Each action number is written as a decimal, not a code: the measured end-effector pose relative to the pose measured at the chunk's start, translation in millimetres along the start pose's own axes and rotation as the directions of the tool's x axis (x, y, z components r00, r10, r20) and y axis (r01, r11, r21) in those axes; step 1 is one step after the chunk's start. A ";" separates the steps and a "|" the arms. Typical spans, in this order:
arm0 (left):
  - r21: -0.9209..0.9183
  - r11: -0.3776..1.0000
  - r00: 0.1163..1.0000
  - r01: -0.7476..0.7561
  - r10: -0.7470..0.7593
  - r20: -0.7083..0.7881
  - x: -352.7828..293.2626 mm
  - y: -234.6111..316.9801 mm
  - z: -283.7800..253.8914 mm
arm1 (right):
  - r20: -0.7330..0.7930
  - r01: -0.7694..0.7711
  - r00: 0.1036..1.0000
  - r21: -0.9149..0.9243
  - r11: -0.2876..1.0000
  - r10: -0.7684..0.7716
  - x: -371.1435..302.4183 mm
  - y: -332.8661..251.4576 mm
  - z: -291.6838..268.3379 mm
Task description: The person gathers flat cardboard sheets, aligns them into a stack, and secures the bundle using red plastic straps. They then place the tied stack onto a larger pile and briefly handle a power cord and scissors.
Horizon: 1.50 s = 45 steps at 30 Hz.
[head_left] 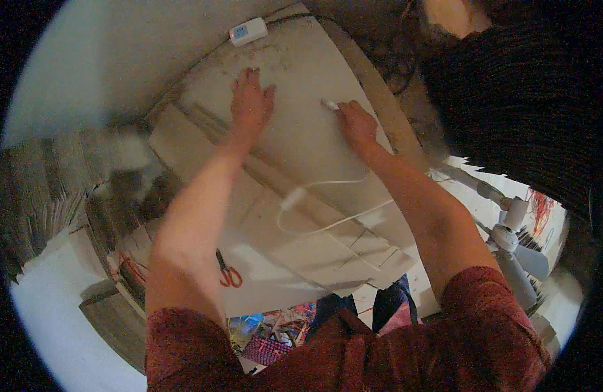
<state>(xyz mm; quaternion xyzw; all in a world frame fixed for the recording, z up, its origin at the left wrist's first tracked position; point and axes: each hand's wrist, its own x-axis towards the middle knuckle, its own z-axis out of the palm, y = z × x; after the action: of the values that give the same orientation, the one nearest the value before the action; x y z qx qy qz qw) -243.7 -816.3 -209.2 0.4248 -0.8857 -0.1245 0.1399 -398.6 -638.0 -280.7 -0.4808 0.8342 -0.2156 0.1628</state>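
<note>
My left hand (250, 101) lies palm down on the far part of the pale tabletop (301, 72), its fingers spread and nothing in them. Dark specks are scattered on the surface just beyond its fingertips. To its right, my right hand (358, 125) is closed around a small white stick-like piece (329, 104), whose tip pokes out to the left. The rest of that piece is hidden in my fingers. A thin white cable (301, 232) loops across the table and passes under my right forearm; whether it joins the white piece cannot be seen.
A white box with a small screen (248, 31) sits at the far edge, a dark cord beside it. Orange-handled scissors (230, 276) lie by my left forearm. A fan (507, 240) stands at the right. Colourful odds and ends (269, 336) show below the table's near edge.
</note>
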 end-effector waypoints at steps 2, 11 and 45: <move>0.227 0.973 0.999 -0.046 0.043 0.021 40.5 -19.3 -0.6 | -0.098 0.095 0.991 0.000 0.995 -0.094 -3.5 -6.0 -3.2; 0.332 0.933 0.989 -0.139 0.144 0.009 148.9 -98.5 91.7 | 0.164 0.017 0.986 -0.042 0.999 -0.010 2.7 -2.6 1.8; -0.200 0.975 0.995 0.095 -0.088 0.046 -83.8 -130.4 -7.4 | -0.298 0.339 0.929 0.450 0.826 -0.220 70.6 -146.7 -151.7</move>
<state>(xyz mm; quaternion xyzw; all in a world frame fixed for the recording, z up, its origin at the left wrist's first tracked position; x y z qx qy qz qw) -97.2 -830.4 -258.5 0.4463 -0.8505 -0.2278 0.1602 -398.1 -734.0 -80.0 -0.5121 0.6842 -0.4978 0.1476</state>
